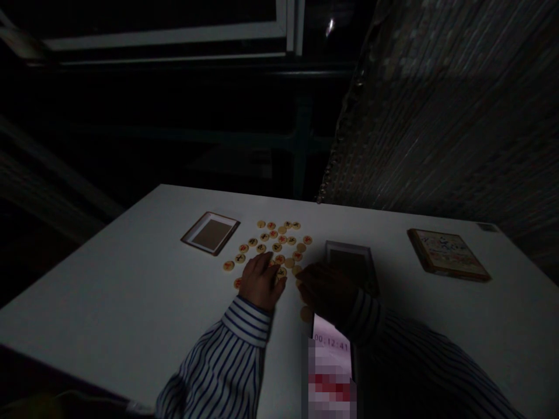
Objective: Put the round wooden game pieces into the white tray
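Round wooden Chinese chess pieces [276,247], with red or black characters on several and some plain side up, lie loosely spread on the white table. My left hand [261,282] rests over the near side of the spread, its fingers apart and slightly bent, touching pieces beneath. Across from it, my right hand [329,291] is in deep shadow. Its fingertips reach the pieces at the right edge, close to a plain piece [297,270]. The fingers look stretched out, and I see nothing lifted in them. My palms hide some pieces.
A shallow box lid [213,233] lies left of the pieces. An open dark tray [349,247] sits partly under my right arm. A lit phone [332,340] showing a timer lies near me. A printed wooden box [448,254] stands at right. Behind the table hangs a curtain [437,116].
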`<control>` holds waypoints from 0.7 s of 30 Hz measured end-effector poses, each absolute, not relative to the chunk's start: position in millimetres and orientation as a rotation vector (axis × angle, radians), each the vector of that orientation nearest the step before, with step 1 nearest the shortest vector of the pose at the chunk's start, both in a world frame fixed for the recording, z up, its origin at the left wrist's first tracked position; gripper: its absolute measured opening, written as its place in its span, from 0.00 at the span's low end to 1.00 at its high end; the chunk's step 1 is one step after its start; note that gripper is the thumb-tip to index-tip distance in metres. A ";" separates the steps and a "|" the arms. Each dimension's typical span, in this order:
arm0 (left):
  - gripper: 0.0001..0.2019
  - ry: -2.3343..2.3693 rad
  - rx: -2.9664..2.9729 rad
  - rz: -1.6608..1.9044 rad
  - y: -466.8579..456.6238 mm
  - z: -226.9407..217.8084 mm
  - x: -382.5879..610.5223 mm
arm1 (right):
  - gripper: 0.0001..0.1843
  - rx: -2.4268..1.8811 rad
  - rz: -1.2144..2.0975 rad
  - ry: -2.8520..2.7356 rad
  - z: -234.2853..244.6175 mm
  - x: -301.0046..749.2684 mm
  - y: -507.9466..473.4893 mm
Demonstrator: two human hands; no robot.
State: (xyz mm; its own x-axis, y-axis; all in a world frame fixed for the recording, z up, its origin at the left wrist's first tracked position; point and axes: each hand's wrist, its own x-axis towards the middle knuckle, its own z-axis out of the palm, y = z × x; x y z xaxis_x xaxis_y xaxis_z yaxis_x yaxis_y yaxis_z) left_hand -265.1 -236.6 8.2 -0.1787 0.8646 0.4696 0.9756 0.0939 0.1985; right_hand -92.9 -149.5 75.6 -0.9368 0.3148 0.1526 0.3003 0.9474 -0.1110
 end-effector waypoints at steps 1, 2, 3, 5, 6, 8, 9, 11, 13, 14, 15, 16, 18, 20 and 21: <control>0.14 -2.137 -1.839 -0.697 -236.4 8.1 -265.0 | 0.11 -0.466 0.137 -2.933 76.4 -92.9 -149.8; 0.14 -2.134 -1.838 -0.705 -236.2 8.0 -264.9 | 0.11 -0.464 0.148 -2.933 77.3 -92.9 -150.0; 0.13 -2.131 -1.838 -0.717 -236.0 8.1 -264.7 | 0.11 -0.463 0.156 -2.932 78.1 -92.9 -150.3; 0.13 -2.129 -1.837 -0.746 -235.5 8.9 -264.0 | 0.11 -0.465 0.164 -2.929 78.9 -93.2 -150.7; 0.13 -2.129 -1.834 -0.765 -235.2 9.7 -263.5 | 0.11 -0.474 0.163 -2.928 78.8 -93.3 -150.7; 0.12 -2.117 -1.818 -0.820 -234.5 12.4 -262.4 | 0.11 -0.487 0.154 -2.926 77.5 -93.4 -150.3; 0.12 -2.105 -1.810 -0.854 -234.2 14.1 -261.7 | 0.11 -0.486 0.147 -2.923 76.7 -93.3 -150.0; 0.11 -2.071 -1.794 -0.924 -233.8 17.9 -260.4 | 0.11 -0.472 0.130 -2.915 75.4 -92.9 -149.4; 0.11 -2.041 -1.780 -0.971 -233.9 22.0 -259.2 | 0.11 -0.464 0.122 -2.910 75.5 -92.5 -149.2; 0.11 -2.034 -1.775 -0.984 -234.1 23.9 -258.5 | 0.11 -0.469 0.124 -2.908 76.0 -92.4 -149.3; 0.12 -2.030 -1.771 -0.992 -234.4 25.8 -257.9 | 0.11 -0.474 0.130 -2.909 76.7 -92.3 -149.6; 0.12 -2.030 -1.769 -0.998 -234.9 27.5 -257.3 | 0.11 -0.482 0.137 -2.912 77.5 -92.3 -149.8; 0.13 -2.031 -1.766 -1.009 -235.9 30.5 -256.3 | 0.12 -0.490 0.142 -2.916 78.8 -92.3 -150.2; 0.14 -2.021 -1.757 -1.025 -237.0 32.8 -255.6 | 0.12 -0.485 0.128 -2.914 79.1 -92.0 -150.0; 0.14 -2.017 -1.759 -1.028 -237.4 33.7 -255.4 | 0.12 -0.477 0.118 -2.911 78.9 -91.5 -149.8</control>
State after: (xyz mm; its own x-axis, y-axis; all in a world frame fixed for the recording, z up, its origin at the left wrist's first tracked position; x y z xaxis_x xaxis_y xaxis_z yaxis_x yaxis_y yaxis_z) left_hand -255.4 -237.4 33.7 -0.2236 0.7499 0.6227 0.9444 0.0087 0.3287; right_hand -91.5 -149.8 78.9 -0.9303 0.3234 0.1730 0.3083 0.9451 -0.1085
